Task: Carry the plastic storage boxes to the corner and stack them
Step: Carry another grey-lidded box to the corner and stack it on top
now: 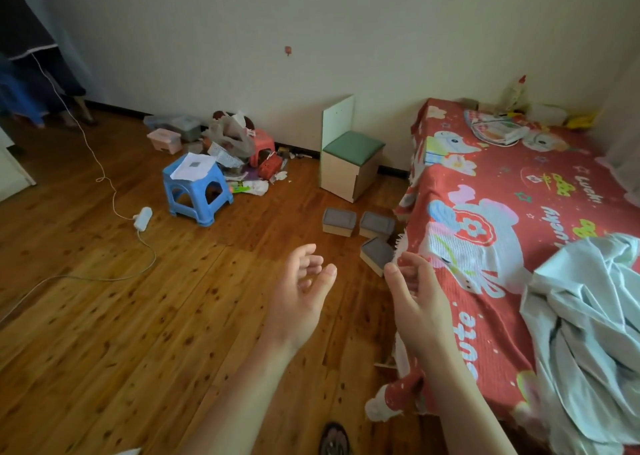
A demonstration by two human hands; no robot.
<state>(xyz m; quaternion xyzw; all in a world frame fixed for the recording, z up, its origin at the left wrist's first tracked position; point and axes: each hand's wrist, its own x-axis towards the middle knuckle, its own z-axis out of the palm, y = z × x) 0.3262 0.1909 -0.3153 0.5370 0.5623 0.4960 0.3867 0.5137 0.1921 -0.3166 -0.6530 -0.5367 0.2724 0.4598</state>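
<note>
Three small beige storage boxes with grey lids lie on the wooden floor beside the bed: one on the left (339,222), one to its right (376,225), and a nearer tilted one (376,255) partly under the bed cover's fringe. My left hand (302,293) is held out in front of me, palm turned inward, fingers loosely curled and apart, holding nothing. My right hand (415,295) faces it, also empty with fingers apart, just short of the tilted box. More plastic boxes, a pink one (164,140) and a grey-lidded one (185,126), sit by the far wall.
A bed with a red cartoon cover (512,233) and a crumpled pale sheet (588,333) fills the right. A blue stool (197,191), a clutter pile (242,153), a green-seated box chair (349,157) and a white cable with adapter (142,218) lie on the floor.
</note>
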